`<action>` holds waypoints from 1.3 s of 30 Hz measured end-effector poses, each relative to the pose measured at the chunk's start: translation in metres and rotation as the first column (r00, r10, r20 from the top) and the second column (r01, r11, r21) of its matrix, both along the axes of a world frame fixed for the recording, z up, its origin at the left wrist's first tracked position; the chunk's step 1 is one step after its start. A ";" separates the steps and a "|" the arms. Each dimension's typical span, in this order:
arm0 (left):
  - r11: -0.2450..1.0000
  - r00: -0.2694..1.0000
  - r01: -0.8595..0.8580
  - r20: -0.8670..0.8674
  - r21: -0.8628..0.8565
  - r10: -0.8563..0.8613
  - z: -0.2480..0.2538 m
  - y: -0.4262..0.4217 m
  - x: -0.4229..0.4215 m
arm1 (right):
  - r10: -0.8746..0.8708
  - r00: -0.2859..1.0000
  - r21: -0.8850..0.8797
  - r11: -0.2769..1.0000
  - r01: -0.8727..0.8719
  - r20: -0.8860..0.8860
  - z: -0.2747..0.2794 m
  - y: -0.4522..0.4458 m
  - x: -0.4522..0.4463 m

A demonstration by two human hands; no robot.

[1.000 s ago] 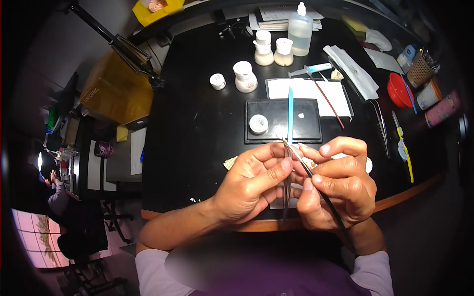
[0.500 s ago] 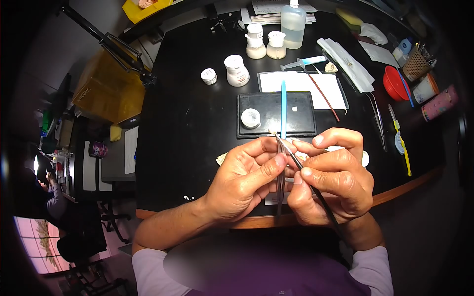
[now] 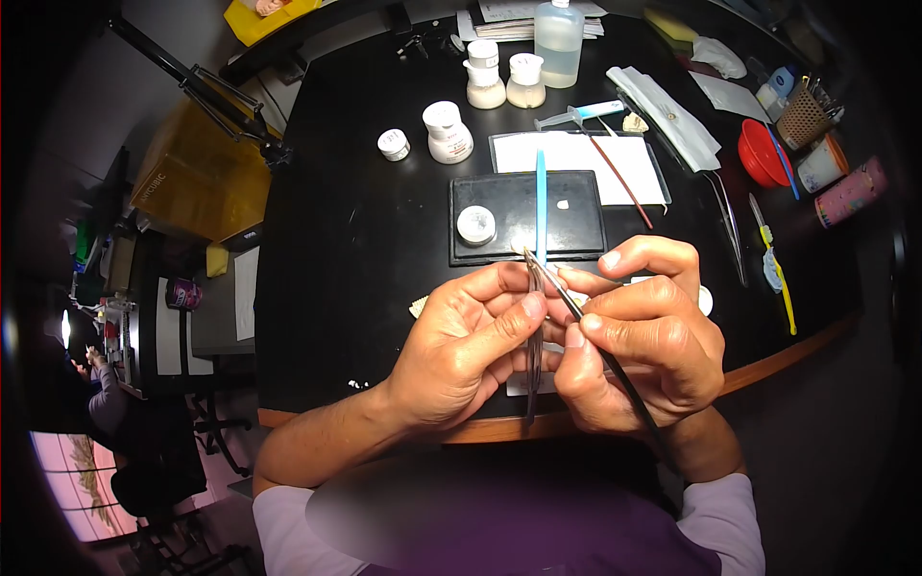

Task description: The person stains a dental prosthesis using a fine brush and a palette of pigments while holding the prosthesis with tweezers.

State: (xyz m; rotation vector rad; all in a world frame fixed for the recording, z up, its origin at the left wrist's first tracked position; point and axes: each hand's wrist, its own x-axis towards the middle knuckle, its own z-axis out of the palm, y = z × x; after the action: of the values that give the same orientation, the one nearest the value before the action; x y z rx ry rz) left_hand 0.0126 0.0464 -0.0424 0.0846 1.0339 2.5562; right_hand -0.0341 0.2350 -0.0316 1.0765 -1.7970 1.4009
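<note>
In front of my chest, my left hand (image 3: 471, 350) is closed on metal tweezers (image 3: 534, 379) that stand upright between thumb and fingers. A tiny cream-coloured piece (image 3: 519, 251) shows at their upper tip. My right hand (image 3: 658, 350) pinches a slim dark-handled brush (image 3: 624, 384), its tip meeting the tweezers' tip near the piece. Just beyond lies a black tray (image 3: 581, 230) bearing a small white pot (image 3: 476, 226), a small white chip (image 3: 563, 204) and a long light-blue stick (image 3: 541, 187). Pale objects behind my fingers are partly hidden.
White-lidded jars (image 3: 448, 132) and a clear bottle (image 3: 559, 43) stand at the back. A syringe (image 3: 581, 114), a red-brown brush (image 3: 619, 178) and a red bowl (image 3: 762, 154) lie right. Another person's sleeve (image 3: 108, 398) shows far left.
The view has shifted slightly, so the table things sit a little further left and up. My hands keep their grips, and the brush tip is now closer to the tweezers' tip.
</note>
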 end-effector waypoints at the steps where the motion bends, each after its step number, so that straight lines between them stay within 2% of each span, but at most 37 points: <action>1: 1.000 1.000 0.002 0.001 -0.003 -0.002 -0.001 0.000 0.000 | 0.020 1.000 0.025 0.999 -0.020 0.011 0.001 0.001 0.001; 10: 0.999 1.000 -0.006 -0.018 -0.032 0.005 -0.002 0.000 0.000 | 0.008 1.000 -0.021 1.000 -0.007 0.030 0.001 0.000 0.001; 24: 0.999 0.999 0.041 -0.028 0.017 -0.041 0.000 -0.002 -0.002 | 0.020 0.998 -0.016 1.000 -0.020 0.053 0.001 0.001 0.001; 27: 0.999 1.000 -0.003 -0.011 -0.046 0.003 0.002 0.001 0.000 | 0.019 0.999 -0.015 1.000 -0.018 0.049 0.000 0.000 0.001; 30: 0.998 0.998 0.053 -0.035 0.024 -0.052 -0.002 -0.004 -0.003 | 0.033 0.998 -0.017 0.999 -0.032 0.050 0.000 0.001 0.001; 34: 0.999 0.999 0.035 -0.020 -0.009 -0.035 0.001 -0.003 -0.002 | 0.031 0.999 -0.023 0.999 -0.031 0.032 0.001 0.001 -0.001; 39: 1.000 1.000 0.015 0.002 -0.025 -0.015 0.001 -0.002 -0.001 | 0.045 0.999 0.054 0.998 -0.046 0.007 0.002 0.004 -0.003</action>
State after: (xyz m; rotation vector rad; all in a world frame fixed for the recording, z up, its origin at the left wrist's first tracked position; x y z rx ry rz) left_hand 0.0114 0.0449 -0.0411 0.0827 1.0609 2.5283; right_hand -0.0372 0.2393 -0.0297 1.1487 -1.8345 1.3909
